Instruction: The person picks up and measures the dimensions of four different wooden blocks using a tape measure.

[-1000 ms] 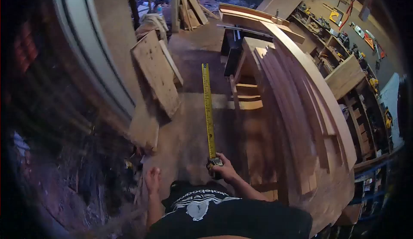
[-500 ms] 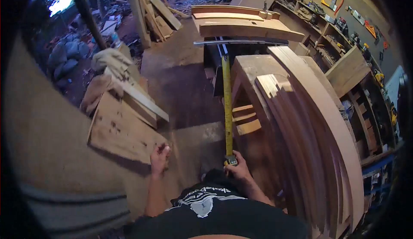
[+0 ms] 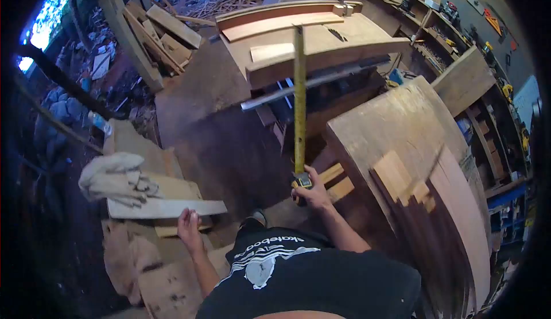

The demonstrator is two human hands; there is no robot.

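Tape measure (image 3: 301,184) out long, one-hand hold: notes on doing it well

So the case was in the person's right hand (image 3: 315,192), just right of the middle of the frame. The grip was closed around it, thumb side toward the top. The yellow blade (image 3: 299,106) ran nearly straight up the view, with its tip in front of the far tabletop (image 3: 373,29) at upper center. Couldn't tell if that tip touched anything or just hung in the air.

The left hand (image 3: 190,232) was out at lower left, fingers in a narrow, loose curl by the end of a pale board (image 3: 172,208). I couldn't tell if it touched that board or pinched anything small. A crumpled cloth (image 3: 113,174) lay at the board's other end.

My take on handling it well: with that much blade out, a steady wrist mattered most. A quick twist or dip could've buckled it, so slow, level moves were the safe bet. The blade crossed in front of the metal rail (image 3: 258,102) and the thick curved board (image 3: 272,72), so the tip needed eyes on it to avoid snagging. A thumb near the lock would've been handy too, though I couldn't see whether the lock was on.

Over on the right, the nearer tabletop (image 3: 396,112) carried a bundle of wood strips (image 3: 396,175) close to the right forearm. Elbow room on that side was worth minding, imo.
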